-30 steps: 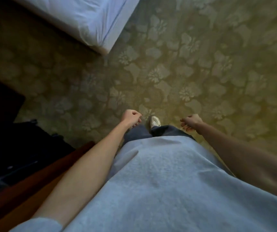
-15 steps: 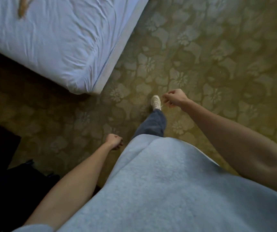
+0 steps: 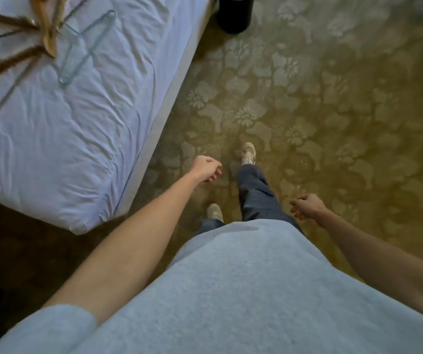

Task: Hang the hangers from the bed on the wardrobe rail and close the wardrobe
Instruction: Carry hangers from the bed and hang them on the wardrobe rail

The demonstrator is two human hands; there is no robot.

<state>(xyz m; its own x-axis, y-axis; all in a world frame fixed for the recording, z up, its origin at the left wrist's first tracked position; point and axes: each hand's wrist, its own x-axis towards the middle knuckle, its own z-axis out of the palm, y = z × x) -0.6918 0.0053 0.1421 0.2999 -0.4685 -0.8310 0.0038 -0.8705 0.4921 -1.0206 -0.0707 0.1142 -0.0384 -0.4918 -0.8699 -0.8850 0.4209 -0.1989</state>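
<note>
Mid-stride beside the bed (image 3: 82, 154), I carry my left hand (image 3: 206, 168) and right hand (image 3: 307, 206) low, loosely curled and holding nothing, since the hangers (image 3: 39, 39) lie heaped on the sheet, well apart from both hands.

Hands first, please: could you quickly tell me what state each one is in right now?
Left hand: fingers loosely curled, holding nothing.
Right hand: fingers loosely curled, holding nothing.
</note>
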